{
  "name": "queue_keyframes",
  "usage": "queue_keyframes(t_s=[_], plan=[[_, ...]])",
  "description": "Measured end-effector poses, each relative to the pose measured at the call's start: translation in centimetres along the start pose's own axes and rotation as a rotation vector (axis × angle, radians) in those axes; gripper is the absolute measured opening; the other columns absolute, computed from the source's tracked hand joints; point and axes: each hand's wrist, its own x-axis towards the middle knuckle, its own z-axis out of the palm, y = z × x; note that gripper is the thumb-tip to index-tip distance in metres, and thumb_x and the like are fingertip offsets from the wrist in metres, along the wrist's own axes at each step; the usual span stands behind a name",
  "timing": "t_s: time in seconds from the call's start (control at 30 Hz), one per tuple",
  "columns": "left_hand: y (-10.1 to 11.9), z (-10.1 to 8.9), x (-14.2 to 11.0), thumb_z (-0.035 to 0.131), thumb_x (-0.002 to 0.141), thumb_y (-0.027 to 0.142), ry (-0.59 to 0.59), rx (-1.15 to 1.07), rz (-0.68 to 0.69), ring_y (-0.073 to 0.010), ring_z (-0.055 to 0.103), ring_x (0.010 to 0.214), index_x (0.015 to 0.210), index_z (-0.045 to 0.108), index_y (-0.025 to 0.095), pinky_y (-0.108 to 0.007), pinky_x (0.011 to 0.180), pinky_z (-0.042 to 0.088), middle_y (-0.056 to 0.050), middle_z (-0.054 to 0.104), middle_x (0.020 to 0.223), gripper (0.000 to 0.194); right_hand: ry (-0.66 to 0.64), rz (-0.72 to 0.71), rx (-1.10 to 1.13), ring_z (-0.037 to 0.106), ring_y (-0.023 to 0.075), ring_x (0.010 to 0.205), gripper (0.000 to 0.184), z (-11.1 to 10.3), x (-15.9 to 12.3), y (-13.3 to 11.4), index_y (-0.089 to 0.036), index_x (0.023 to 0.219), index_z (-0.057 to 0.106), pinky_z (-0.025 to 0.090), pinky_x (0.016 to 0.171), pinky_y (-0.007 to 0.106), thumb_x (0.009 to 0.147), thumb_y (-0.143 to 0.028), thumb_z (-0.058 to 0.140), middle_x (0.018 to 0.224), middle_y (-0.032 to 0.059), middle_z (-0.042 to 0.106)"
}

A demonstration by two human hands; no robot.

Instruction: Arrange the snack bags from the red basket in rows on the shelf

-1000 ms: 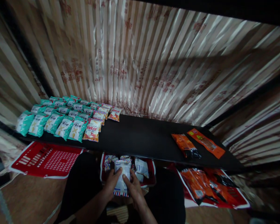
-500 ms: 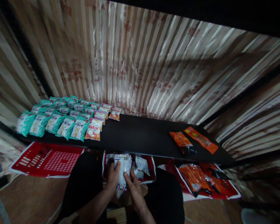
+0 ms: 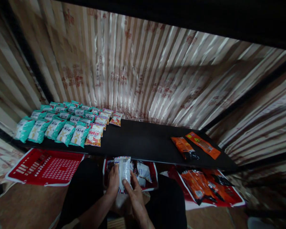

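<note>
Between my two hands is a snack bag, its pale printed back turned up and its ends edged in red and blue stripes. My left hand grips its left side, and my right hand has the lower right side, thumb on top. Under it, a red basket between my knees holds more bags, partly hidden by my hands. Several orange-and-white snack bags with the same striped edges lie on the black shelf, beside rows of teal snack bags.
Two orange packets lie on the shelf's right part. Below the shelf, a red basket stands at left, and another red basket at right holds orange packets. A striped curtain hangs behind; a dark upper edge crosses overhead.
The bag in my hands has come up slightly out of the basket towards the shelf edge, both hands still on it. The view has shifted a little.
</note>
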Motion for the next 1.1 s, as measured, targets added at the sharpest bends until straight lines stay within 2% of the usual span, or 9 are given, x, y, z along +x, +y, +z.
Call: queue_keyframes(t_s=[0.1,0.23,0.43,0.6,0.73,0.87,0.97,1.1], plan=[[0.4,0.4,0.3,0.035,0.082,0.045,0.011,-0.014,-0.011,-0.0252,0.06,0.102,0.088,0.064,0.013,-0.032,0.088,0.043,-0.015,0.068,0.1,0.043,-0.002,-0.045,-0.026,0.053,0.0255,0.114,0.06,0.1,-0.1,-0.6,-0.02,0.115,0.06,0.042,0.096,0.035,0.06,-0.04,0.074,0.118,0.0084,0.062],[0.7,1.0,0.6,0.034,0.085,0.041,0.017,-0.026,0.008,-0.0231,0.06,0.103,0.09,0.063,0.014,-0.028,0.087,0.044,-0.015,0.067,0.104,0.04,0.053,-0.028,-0.029,0.058,0.0261,0.106,0.056,0.4,0.2,-1.4,-0.017,0.11,0.064,0.046,0.092,0.036,0.06,-0.042,0.073,0.111,0.0089,0.065],[1.1,1.4,0.6,0.036,0.084,0.039,0.034,-0.038,0.057,-0.0225,0.059,0.102,0.094,0.059,0.014,-0.03,0.086,0.045,-0.013,0.065,0.103,0.035,0.137,0.006,0.017,0.062,0.0263,0.097,0.055,0.3,1.4,-1.4,-0.016,0.105,0.066,0.049,0.086,0.036,0.058,-0.043,0.074,0.103,0.0085,0.069],[1.9,1.5,0.4,0.038,0.082,0.035,-0.034,-0.096,0.097,-0.021,0.06,0.095,0.093,0.057,0.017,-0.033,0.085,0.046,-0.009,0.065,0.099,0.028,0.116,0.082,0.133,0.063,0.0257,0.096,0.062,0.0,2.1,-1.7,-0.015,0.112,0.06,0.049,0.084,0.035,0.058,-0.042,0.074,0.102,0.0084,0.069],[2.4,1.3,0.5,0.045,0.077,0.037,-0.08,-0.237,0.071,-0.0217,0.06,0.092,0.087,0.059,0.018,-0.033,0.081,0.048,-0.008,0.066,0.093,0.026,0.153,0.134,0.197,0.064,0.0244,0.09,0.056,-0.1,2.0,-2.4,-0.016,0.105,0.063,0.05,0.08,0.033,0.056,-0.039,0.076,0.097,0.0066,0.07],[2.4,0.9,1.1,0.053,0.072,0.045,-0.115,-0.382,-0.045,-0.0217,0.063,0.085,0.082,0.062,0.017,-0.034,0.076,0.049,-0.007,0.068,0.086,0.031,0.126,0.183,0.22,0.066,0.0238,0.077,0.047,0.1,1.6,-2.7,-0.016,0.094,0.067,0.051,0.072,0.033,0.056,-0.041,0.075,0.084,0.0055,0.072],[2.4,0.6,1.6,0.058,0.067,0.051,-0.123,-0.436,-0.077,-0.0206,0.064,0.076,0.08,0.062,0.016,-0.032,0.07,0.049,-0.006,0.068,0.079,0.038,0.117,0.179,0.209,0.066,0.0243,0.08,0.048,0.3,1.6,-2.2,-0.016,0.095,0.068,0.051,0.072,0.034,0.055,-0.043,0.074,0.086,0.0058,0.072],[2.5,0.4,1.9,0.061,0.061,0.055,-0.068,-0.416,-0.069,-0.0198,0.063,0.067,0.075,0.06,0.015,-0.031,0.062,0.048,-0.004,0.066,0.07,0.043,0.138,0.149,0.212,0.064,0.0252,0.088,0.054,0.6,2.0,-1.4,-0.018,0.101,0.066,0.051,0.074,0.034,0.056,-0.046,0.074,0.092,0.0059,0.071]])
